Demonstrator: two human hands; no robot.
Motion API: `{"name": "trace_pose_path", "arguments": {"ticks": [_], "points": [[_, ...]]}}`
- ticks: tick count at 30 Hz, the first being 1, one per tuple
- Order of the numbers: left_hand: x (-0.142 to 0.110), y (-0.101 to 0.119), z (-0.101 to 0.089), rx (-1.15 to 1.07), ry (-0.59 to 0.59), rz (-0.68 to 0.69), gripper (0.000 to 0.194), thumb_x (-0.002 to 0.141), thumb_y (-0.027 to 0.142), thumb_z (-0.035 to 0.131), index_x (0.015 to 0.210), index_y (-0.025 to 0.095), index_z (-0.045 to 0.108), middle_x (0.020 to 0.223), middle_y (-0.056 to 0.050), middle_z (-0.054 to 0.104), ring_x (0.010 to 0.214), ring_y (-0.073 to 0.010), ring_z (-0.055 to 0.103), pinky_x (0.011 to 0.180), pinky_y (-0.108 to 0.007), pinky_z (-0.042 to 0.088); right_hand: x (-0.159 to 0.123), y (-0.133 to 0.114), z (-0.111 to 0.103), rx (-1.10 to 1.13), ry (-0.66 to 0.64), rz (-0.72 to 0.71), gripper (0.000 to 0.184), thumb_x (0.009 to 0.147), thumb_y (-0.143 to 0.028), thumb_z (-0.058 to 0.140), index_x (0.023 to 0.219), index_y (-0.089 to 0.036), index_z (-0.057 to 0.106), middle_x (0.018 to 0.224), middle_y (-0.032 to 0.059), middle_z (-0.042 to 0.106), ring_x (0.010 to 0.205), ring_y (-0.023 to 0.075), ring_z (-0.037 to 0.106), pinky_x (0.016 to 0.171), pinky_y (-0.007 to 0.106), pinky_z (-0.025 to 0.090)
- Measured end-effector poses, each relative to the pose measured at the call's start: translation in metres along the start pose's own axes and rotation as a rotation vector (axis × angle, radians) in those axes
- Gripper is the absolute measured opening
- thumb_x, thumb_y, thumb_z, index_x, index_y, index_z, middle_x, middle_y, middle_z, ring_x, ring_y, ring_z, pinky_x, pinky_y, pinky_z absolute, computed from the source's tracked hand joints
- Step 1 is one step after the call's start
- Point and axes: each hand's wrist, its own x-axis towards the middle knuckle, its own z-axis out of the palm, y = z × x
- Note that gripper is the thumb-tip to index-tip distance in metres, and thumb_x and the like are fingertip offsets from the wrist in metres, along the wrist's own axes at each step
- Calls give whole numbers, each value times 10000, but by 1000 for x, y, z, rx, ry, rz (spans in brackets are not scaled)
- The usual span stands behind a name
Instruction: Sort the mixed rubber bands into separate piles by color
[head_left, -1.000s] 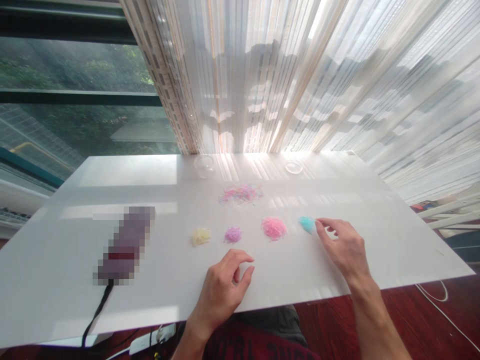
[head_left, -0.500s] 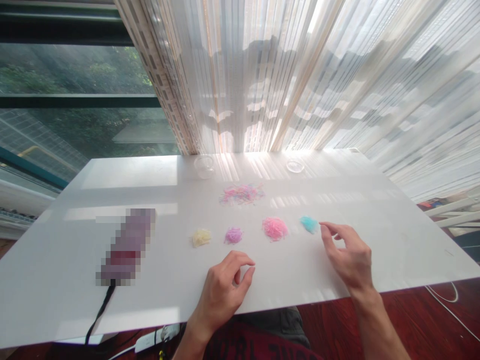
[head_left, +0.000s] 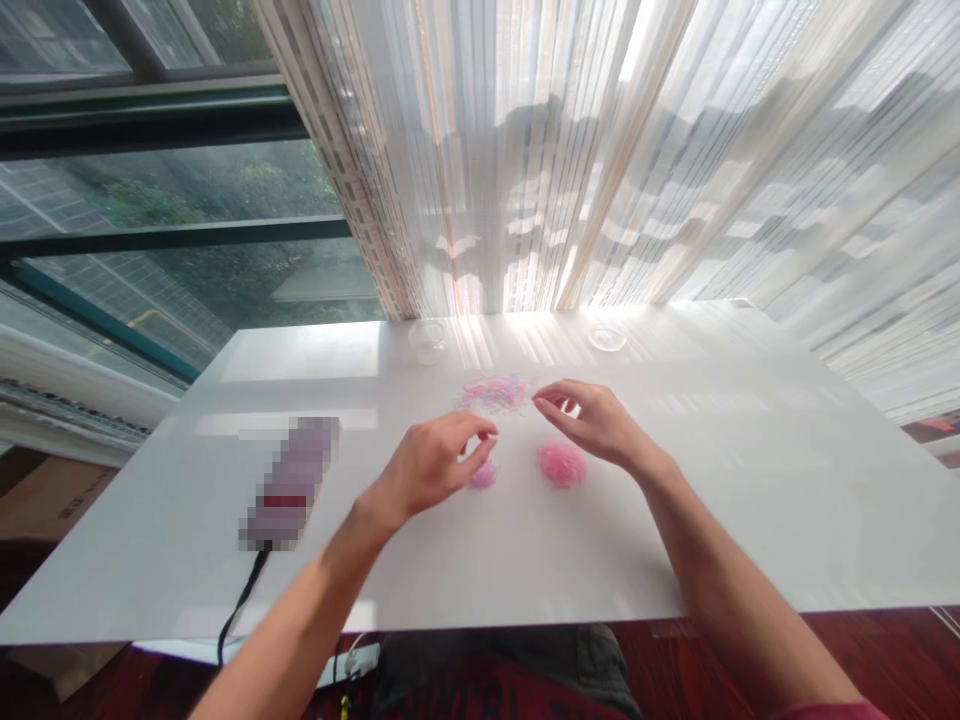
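Head view, taking the mixed-color pile of thin strands (head_left: 495,393) as the center of the dial: it lies loosely scattered on the white tabletop (head_left: 810,500), pink and lilac bits showing most. Left hand (head_left: 433,462) hovers at 7 o'clock, its thumb and forefinger (head_left: 480,428) curled toward each other in a ring, tips nearly meeting; I cannot tell whether a strand is caught between them. Just below those tips, at 6 o'clock, sits the small purple pile (head_left: 484,475), partly covered by the thumb. Right hand (head_left: 592,418) reaches in from 3 o'clock, palm down, its fingers bent and the tips drawn close together right at the mixed pile's edge; contact with the strands, or a hold on one, cannot be made out. Between 4 and 5 o'clock, below the right wrist, lies the larger pink pile (head_left: 562,464), heaped and compact. Two clear round dishes rest near the far edge, one (head_left: 427,342) at 10 o'clock, the other (head_left: 606,338) at 2. Well apart at 8 o'clock is a pixelated purplish object (head_left: 292,485) with a black cord (head_left: 241,605) trailing from its near end. Striped sheer curtain (head_left: 510,150) hangs at 12 o'clock, and a window (head_left: 202,190) shows greenery toward 10.
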Motion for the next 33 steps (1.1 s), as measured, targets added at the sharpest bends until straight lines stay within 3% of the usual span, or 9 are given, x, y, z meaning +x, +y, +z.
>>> {"name": "trace_pose_path", "arguments": {"ticks": [1,5,7,10,14,19,33], "points": [[15,-10,-3,61,-90,-35,209,1027,310,565,1141,230,721,1035,-29,779,780,-174,702,754,-295,561,8,4,2,-3,-3,3,211,1005,-306,587,948,-212,768,930,40,802,792,172,721,731,298,592],[67,-39,-1,124,-180,-19,324,1000,340,572,1274,203,678,1228,-88,731,1050,-252,710,901,-360,584,21,19,8,-43,0,13,203,999,-258,579,921,-214,761,912,31,804,782,168,729,727,291,580],[85,-46,4,146,-221,8,409,970,378,627,1337,199,651,1303,-110,703,1195,-286,661,988,-382,562,17,25,7,-82,18,20,191,999,-244,582,938,-216,760,928,40,797,807,179,732,736,301,575],[103,-48,12,168,-292,50,406,959,337,643,1350,229,657,1328,-97,704,1238,-284,636,1027,-375,536,6,29,3,-155,40,30,177,1003,-230,587,962,-221,760,918,54,772,837,206,723,744,327,558],[113,-49,21,189,-350,64,344,958,266,606,1286,255,709,1249,-80,736,1172,-275,671,933,-341,557,-6,29,-2,-207,18,9,156,1014,-236,605,1012,-238,761,889,42,751,813,205,709,732,328,538],[116,-52,24,208,-338,48,303,1003,257,494,1123,247,772,1124,-66,757,1020,-235,717,826,-293,557,-10,26,-6,-212,27,-31,170,1031,-244,585,1049,-240,755,919,53,753,817,212,708,730,340,541],[124,-53,6,117,-217,-44,134,928,278,645,941,223,766,905,-18,803,857,-214,754,821,-307,567,-11,25,-6,-193,21,-57,187,1038,-245,569,1055,-237,756,926,55,758,827,215,711,743,349,548]]}}
